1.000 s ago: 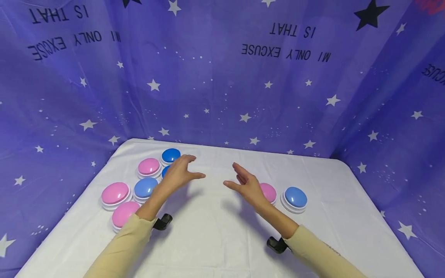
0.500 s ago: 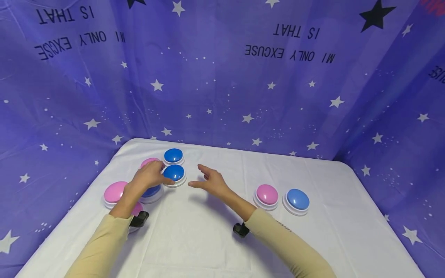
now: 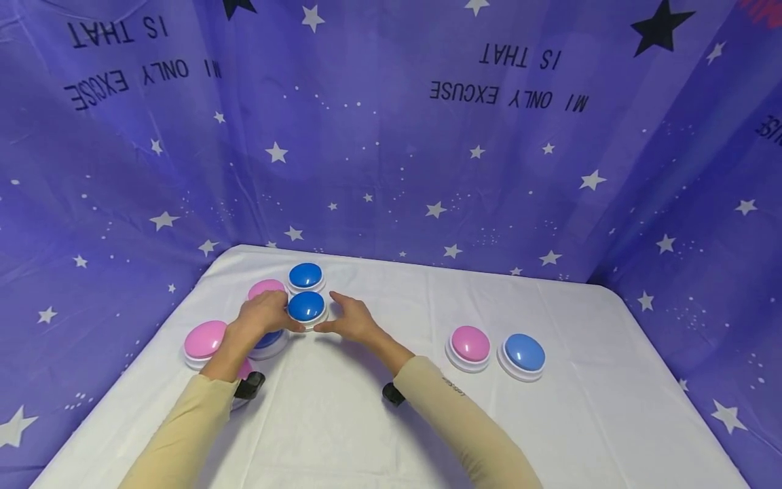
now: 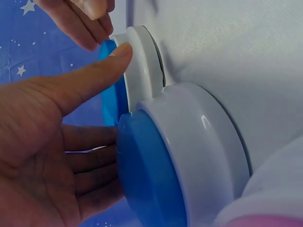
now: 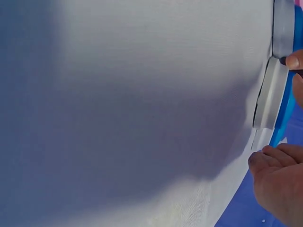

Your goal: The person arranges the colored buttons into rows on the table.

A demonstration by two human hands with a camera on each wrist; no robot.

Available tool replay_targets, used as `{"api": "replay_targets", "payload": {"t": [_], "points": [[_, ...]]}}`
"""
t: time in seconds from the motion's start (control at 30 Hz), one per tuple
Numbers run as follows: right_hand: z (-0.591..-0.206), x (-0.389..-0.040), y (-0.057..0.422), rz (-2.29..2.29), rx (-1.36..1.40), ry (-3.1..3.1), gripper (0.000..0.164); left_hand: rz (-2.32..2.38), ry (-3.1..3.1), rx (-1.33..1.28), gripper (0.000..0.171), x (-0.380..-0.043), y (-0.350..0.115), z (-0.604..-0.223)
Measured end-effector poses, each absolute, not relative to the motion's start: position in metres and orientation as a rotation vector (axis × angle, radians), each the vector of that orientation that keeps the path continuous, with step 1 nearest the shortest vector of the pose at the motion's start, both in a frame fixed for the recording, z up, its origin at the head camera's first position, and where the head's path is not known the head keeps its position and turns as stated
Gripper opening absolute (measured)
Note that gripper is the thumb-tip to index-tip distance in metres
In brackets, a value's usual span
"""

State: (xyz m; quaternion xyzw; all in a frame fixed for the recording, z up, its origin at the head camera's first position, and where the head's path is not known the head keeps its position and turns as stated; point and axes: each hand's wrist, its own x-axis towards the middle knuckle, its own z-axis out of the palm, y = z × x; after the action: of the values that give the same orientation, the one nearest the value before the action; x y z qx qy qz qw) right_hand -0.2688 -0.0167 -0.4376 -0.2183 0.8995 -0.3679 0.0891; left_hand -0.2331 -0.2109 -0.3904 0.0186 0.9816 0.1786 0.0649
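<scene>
In the head view, a dark-blue domed push button (image 3: 307,307) on a white base stands between my two hands. My left hand (image 3: 263,314) is at its left side, thumb and fingers spread; in the left wrist view its thumb (image 4: 97,73) lies along the far button's edge. My right hand (image 3: 356,322) reaches in from the right, fingertips close to the base. Another blue button (image 3: 305,275) stands just behind. Under my left hand are a pink button (image 3: 267,289) and a blue button (image 3: 269,341), both partly hidden.
At the left front are a pink button (image 3: 206,339) and another pink button (image 3: 244,370) mostly behind my wrist. A pink button (image 3: 470,343) and a light-blue button (image 3: 525,352) sit to the right on the white tablecloth (image 3: 342,428). A purple star-patterned curtain (image 3: 379,163) surrounds the table.
Both hands have moved left. My right hand has travelled from near the right-hand pink button to the dark-blue button, closing the distance to my left hand. The buttons stay where they were.
</scene>
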Motion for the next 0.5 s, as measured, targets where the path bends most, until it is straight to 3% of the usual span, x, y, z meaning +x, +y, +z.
{"api": "replay_targets", "payload": {"t": [0.27,0.5], "points": [[-0.441,-0.274,-0.023,-0.982,-0.685,2.723,0.084,0.456,2.988,0.055,0.063,-0.24,-0.207,-0.398],[-0.444,-0.276,-0.028,-0.9,-0.7,2.748,0.08,0.407,3.008,0.054,0.06,-0.245,-0.208,-0.402]]}}
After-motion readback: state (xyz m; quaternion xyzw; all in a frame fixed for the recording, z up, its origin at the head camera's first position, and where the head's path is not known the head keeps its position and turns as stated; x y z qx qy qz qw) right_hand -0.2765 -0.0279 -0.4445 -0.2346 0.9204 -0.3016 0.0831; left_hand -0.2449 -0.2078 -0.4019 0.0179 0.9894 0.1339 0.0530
